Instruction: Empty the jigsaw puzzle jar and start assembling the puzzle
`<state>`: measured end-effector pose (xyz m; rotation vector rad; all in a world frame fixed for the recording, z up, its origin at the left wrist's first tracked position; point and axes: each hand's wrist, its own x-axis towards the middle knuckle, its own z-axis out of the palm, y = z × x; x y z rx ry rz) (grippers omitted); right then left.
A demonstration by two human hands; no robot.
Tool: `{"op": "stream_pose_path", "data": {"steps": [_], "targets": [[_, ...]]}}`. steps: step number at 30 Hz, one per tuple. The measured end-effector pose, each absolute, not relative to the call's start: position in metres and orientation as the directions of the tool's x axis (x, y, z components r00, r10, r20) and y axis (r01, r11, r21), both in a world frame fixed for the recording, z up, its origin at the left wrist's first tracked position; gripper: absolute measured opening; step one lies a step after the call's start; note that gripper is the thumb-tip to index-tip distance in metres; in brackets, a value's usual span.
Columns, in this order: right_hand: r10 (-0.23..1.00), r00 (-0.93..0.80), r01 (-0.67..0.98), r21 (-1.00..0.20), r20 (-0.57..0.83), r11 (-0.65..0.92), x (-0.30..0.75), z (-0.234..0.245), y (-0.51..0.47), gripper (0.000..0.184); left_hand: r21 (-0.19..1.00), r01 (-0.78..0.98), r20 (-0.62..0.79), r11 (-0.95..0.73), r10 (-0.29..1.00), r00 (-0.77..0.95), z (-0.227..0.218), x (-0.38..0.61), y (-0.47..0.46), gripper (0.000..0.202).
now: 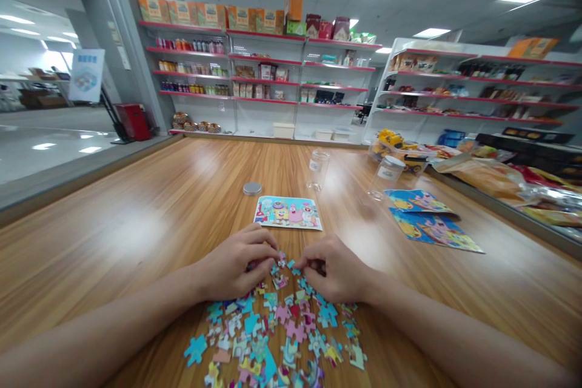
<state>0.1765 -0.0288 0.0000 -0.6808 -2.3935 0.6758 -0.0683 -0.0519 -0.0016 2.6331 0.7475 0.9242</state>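
Observation:
A loose spread of jigsaw puzzle pieces in blue, pink, yellow and white lies on the wooden table before me. At its far edge my left hand is curled, thumb and fingers closed on a small blue puzzle piece. Across from it, my right hand has its fingertips pinched at another blue puzzle piece. A few small pieces lie between the two hands. Just beyond them is the cartoon picture card, flat and face up.
Past the card stand a silver lid, an uncapped clear jar and a lidded jar. Blue cartoon sheets lie at the right. Behind them is a clear bin with yellow toy vehicles. Stocked shelves line the back.

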Motion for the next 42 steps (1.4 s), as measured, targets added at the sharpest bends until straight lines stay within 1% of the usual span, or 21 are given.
{"op": "stream_pose_path", "data": {"steps": [4, 10, 13, 14, 16, 19, 21, 22, 24, 26, 28, 29, 30, 32, 33, 34, 36, 38, 40, 42], "targets": [[0.579, -0.731, 0.297, -0.596, 0.361, 0.746, 0.178, 0.0, -0.029, 0.023, 0.353, 0.359, 0.482, -0.864, 0.497, 0.722, 0.0, -0.068, -0.052, 0.023], [0.503, -0.802, 0.261, -0.569, 0.322, 0.78, 0.179, -0.001, -0.029, 0.032, 0.374, 0.428, 0.419, -0.823, 0.562, 0.713, 0.0, -0.067, -0.051, 0.029], [0.481, -0.816, 0.228, -0.585, 0.322, 0.778, 0.178, 0.0, -0.029, 0.033, 0.382, 0.446, 0.38, -0.81, 0.577, 0.723, 0.001, -0.067, -0.05, 0.032], [0.495, -0.801, 0.225, -0.597, 0.337, 0.77, 0.178, 0.0, -0.029, 0.032, 0.379, 0.451, 0.366, -0.808, 0.578, 0.729, 0.001, -0.068, -0.05, 0.032], [0.57, -0.729, 0.256, -0.62, 0.38, 0.741, 0.177, -0.002, -0.026, 0.029, 0.365, 0.464, 0.338, -0.808, 0.579, 0.742, 0.003, -0.068, -0.05, 0.033], [0.698, -0.585, 0.37, -0.63, 0.413, 0.683, 0.178, -0.005, -0.021, 0.028, 0.329, 0.477, 0.302, -0.815, 0.569, 0.765, 0.005, -0.068, -0.051, 0.034], [0.73, -0.546, 0.406, -0.633, 0.41, 0.659, 0.18, -0.005, -0.019, 0.027, 0.303, 0.488, 0.297, -0.819, 0.568, 0.768, 0.006, -0.067, -0.052, 0.035], [0.73, -0.552, 0.399, -0.641, 0.404, 0.656, 0.181, -0.004, -0.019, 0.026, 0.293, 0.494, 0.298, -0.819, 0.569, 0.767, 0.006, -0.067, -0.052, 0.035], [0.692, -0.615, 0.34, -0.664, 0.379, 0.666, 0.182, -0.001, -0.021, 0.024, 0.282, 0.498, 0.303, -0.82, 0.568, 0.765, 0.005, -0.067, -0.053, 0.034], [0.61, -0.717, 0.26, -0.682, 0.338, 0.684, 0.183, 0.003, -0.024, 0.022, 0.289, 0.492, 0.313, -0.821, 0.566, 0.762, 0.003, -0.068, -0.053, 0.034], [0.55, -0.778, 0.207, -0.703, 0.303, 0.68, 0.182, 0.006, -0.026, 0.021, 0.318, 0.5, 0.367, -0.806, 0.591, 0.719, -0.001, -0.069, -0.051, 0.034], [0.56, -0.774, 0.207, -0.718, 0.296, 0.665, 0.181, 0.006, -0.026, 0.021, 0.337, 0.512, 0.415, -0.79, 0.613, 0.672, -0.003, -0.07, -0.049, 0.034], [0.598, -0.746, 0.226, -0.732, 0.294, 0.642, 0.181, 0.005, -0.026, 0.021, 0.359, 0.526, 0.468, -0.771, 0.636, 0.614, -0.004, -0.071, -0.048, 0.032], [0.695, -0.658, 0.3, -0.745, 0.291, 0.596, 0.18, 0.001, -0.022, 0.021, 0.395, 0.54, 0.548, -0.743, 0.663, 0.511, -0.007, -0.074, -0.044, 0.027], [0.735, -0.613, 0.348, -0.736, 0.29, 0.581, 0.181, -0.002, -0.019, 0.021, 0.407, 0.537, 0.562, -0.739, 0.666, 0.49, -0.008, -0.076, -0.043, 0.024], [0.762, -0.579, 0.392, -0.72, 0.289, 0.572, 0.181, -0.005, -0.016, 0.021, 0.418, 0.529, 0.557, -0.739, 0.668, 0.494, -0.008, -0.077, -0.042, 0.021], [0.791, -0.543, 0.459, -0.689, 0.282, 0.561, 0.182, -0.008, -0.01, 0.02, 0.431, 0.508, 0.502, -0.745, 0.666, 0.551, -0.008, -0.077, -0.041, 0.017], [0.819, -0.508, 0.49, -0.693, 0.266, 0.529, 0.182, -0.008, -0.005, 0.019, 0.436, 0.492, 0.436, -0.753, 0.656, 0.616, -0.007, -0.076, -0.043, 0.016], [0.867, -0.447, 0.49, -0.751, 0.22, 0.443, 0.182, -0.006, -0.001, 0.018, 0.441, 0.483, 0.4, -0.757, 0.647, 0.649, -0.006, -0.074, -0.044, 0.017], [0.931, -0.344, 0.44, -0.856, 0.119, 0.272, 0.182, 0.0, 0.003, 0.018, 0.453, 0.479, 0.395, -0.752, 0.651, 0.648, -0.005, -0.073, -0.045, 0.018]]}}
